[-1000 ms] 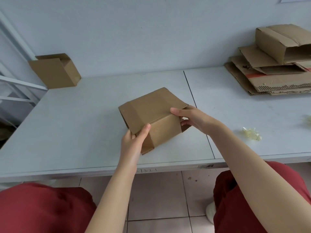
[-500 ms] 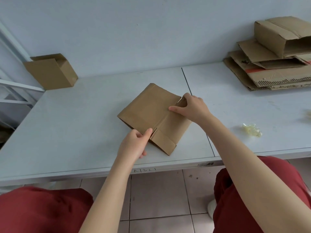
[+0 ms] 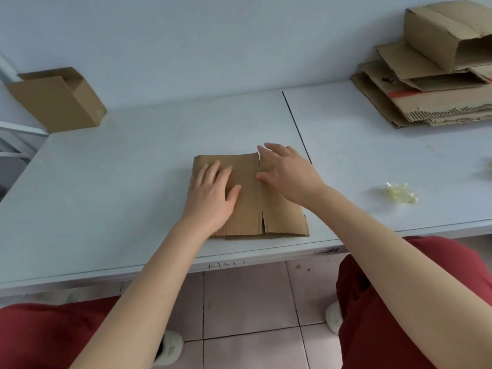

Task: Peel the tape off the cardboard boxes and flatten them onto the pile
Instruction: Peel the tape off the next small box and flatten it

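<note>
Head cam: box (image 3: 266, 209) lies flat near front edge of bench (image 3: 119, 182). Left hand (image 3: 210, 198) & right hand (image 3: 287, 177) press it w/ flat palms, gripping nothing. Risk imo: creases pop up when I lift off, or it slides off the lumpy pile (image 3: 439, 107)

A pale grey surface (image 3: 133, 182) runs along a plain light wall (image 3: 213, 35), split by a dark seam (image 3: 295, 123) right of centre. Its near edge carries a handwritten mark (image 3: 226, 264) and a small barcode sticker (image 3: 326, 251). A white metal rack (image 3: 16, 145) stands at the far left. Below lie beige floor tiles (image 3: 253, 302) — red trousers (image 3: 40, 336) on both sides, a white shoe (image 3: 170, 344) by each leg.
</note>
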